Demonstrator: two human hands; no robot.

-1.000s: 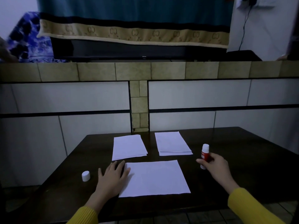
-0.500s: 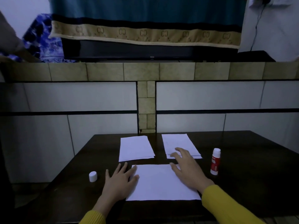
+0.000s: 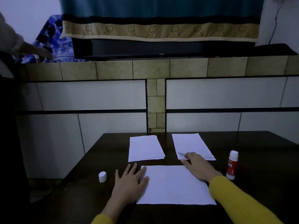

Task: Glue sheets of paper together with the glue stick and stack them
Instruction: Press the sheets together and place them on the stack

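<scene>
Standing upright beside right hand (image 3: 199,167), glue stick (image 3: 232,164), ungripped

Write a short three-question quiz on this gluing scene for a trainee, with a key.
1. True or false: the glue stick lies flat in the right hand.
2. Multiple choice: the white cap stands A) on the glue stick, B) on the table left of the left hand, C) on the far left paper stack.
3. Fill in: the right hand's fingertips touch the near edge of the far ____ paper stack.

Key
1. False: it stands upright on the table, uncapped, to the right of the right hand.
2. B
3. right. Meanwhile the left hand rests flat on the left edge of the near sheet.
</scene>
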